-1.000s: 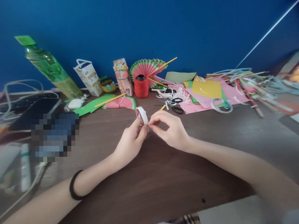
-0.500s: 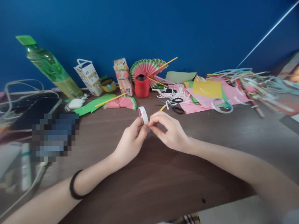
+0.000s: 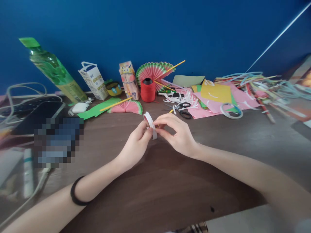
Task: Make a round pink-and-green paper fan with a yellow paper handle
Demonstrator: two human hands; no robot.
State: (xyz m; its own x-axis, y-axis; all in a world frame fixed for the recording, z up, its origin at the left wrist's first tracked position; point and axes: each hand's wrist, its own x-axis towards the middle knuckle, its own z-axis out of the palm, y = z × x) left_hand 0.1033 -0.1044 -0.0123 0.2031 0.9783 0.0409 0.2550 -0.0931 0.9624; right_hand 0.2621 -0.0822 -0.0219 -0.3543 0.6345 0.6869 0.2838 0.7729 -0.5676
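Note:
My left hand [image 3: 136, 142] holds a narrow roll of white tape [image 3: 154, 133] upright between thumb and fingers, and a bit of its reddish inner ring shows. My right hand [image 3: 179, 136] is bent close against the roll's right side, its thumb and forefinger tips at the tape's edge. A thin yellow stick [image 3: 171, 111] runs behind the right fingers, and a bit of yellow also shows between the fingertips; most of the stick is hidden by the hand. Both hands are just above the brown table [image 3: 155, 181].
Behind the hands stand a red thread spool [image 3: 148, 92], a pleated watermelon-pattern fan [image 3: 150, 72] and black scissors [image 3: 186, 114]. Coloured paper [image 3: 216, 94] and a clear tape roll [image 3: 231, 111] lie right. A folded fan [image 3: 126, 107], green bottle [image 3: 54, 69] and carton [image 3: 94, 81] are left.
My right fingertips have parted slightly and shifted up along the roll's edge, and yellow now shows between them. My left hand still holds the tape roll, which has tilted a little.

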